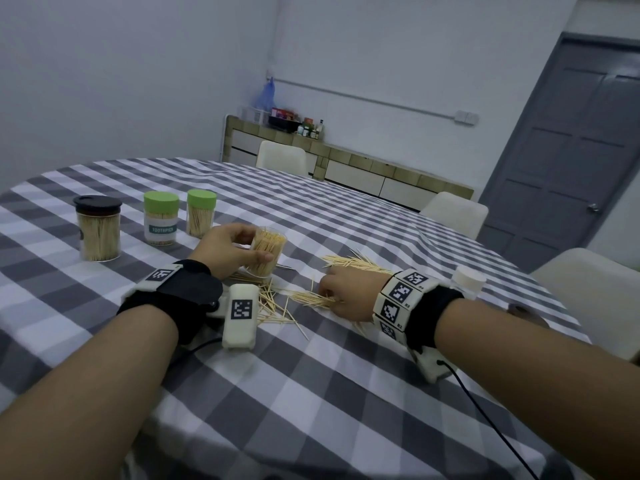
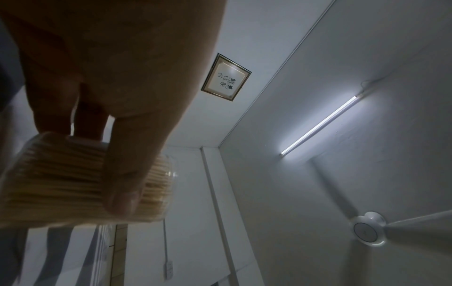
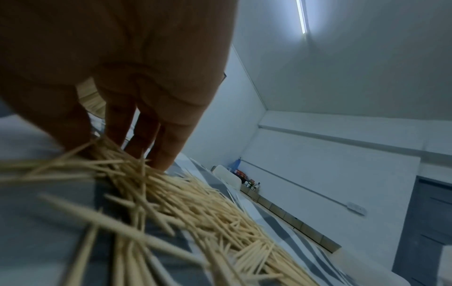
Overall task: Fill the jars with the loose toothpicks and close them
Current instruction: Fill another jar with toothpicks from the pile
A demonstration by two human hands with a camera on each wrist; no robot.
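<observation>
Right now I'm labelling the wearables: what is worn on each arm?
Both forearms are bare. The left wrist wears a black strap with a white camera pod bearing square black-and-white markers; the right wrist wears a band of white marker tiles, black strap, and black cable.

Checked-cloth table [image 1: 346, 393] with three lidded jars [image 1: 161, 217], loose toothpicks [image 1: 277, 306], a white lid [image 1: 469, 280].

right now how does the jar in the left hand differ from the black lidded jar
The jar in the left hand has no lid; the black-lidded jar is capped. The left hand grips the open jar, tilted; the black-lidded one stands upright, untouched, farther left. Both are clear and packed with toothpicks.
</observation>
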